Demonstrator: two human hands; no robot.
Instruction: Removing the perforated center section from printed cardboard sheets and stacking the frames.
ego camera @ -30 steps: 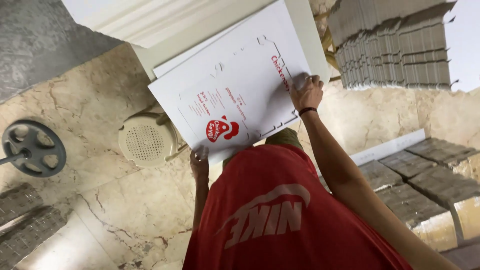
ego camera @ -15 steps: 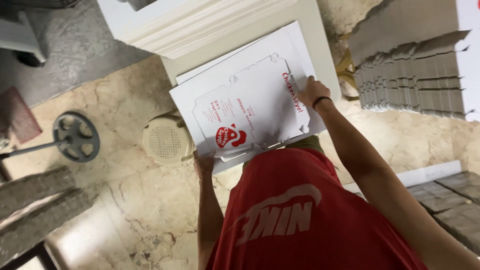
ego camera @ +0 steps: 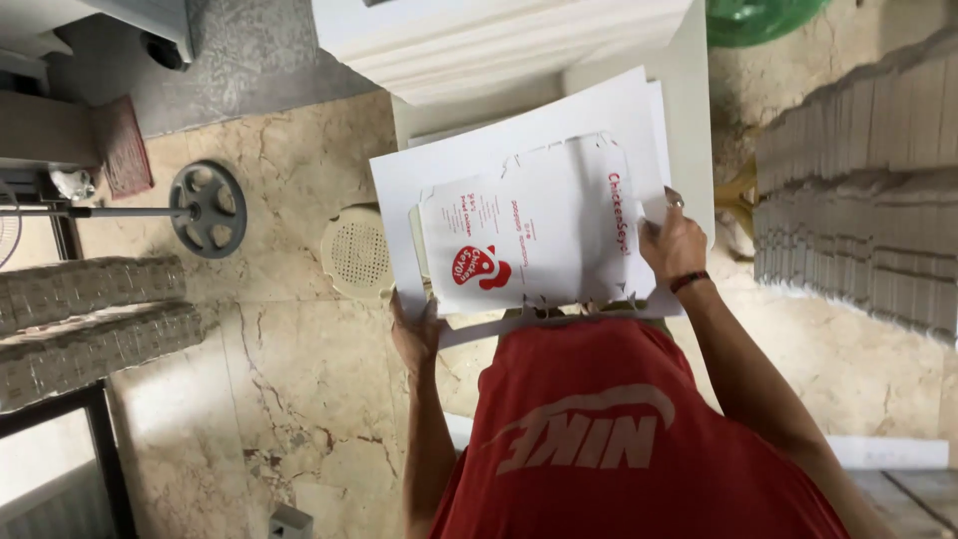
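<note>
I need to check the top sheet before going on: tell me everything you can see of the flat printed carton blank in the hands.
The carton blank is a thin white card sheet, unfolded, die-cut with notched tabs along its edges. It carries red lettering and a round red logo near its lower left. It lies flat on top of larger plain white sheets. The right hand grips its right edge; the left hand holds the stack from below at its lower left corner.

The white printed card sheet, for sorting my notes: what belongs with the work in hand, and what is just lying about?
In hand:
printed card sheet
left hand
right hand
plain sheets beneath

Lying about:
fan base
round vented cover
grey stacks
</note>
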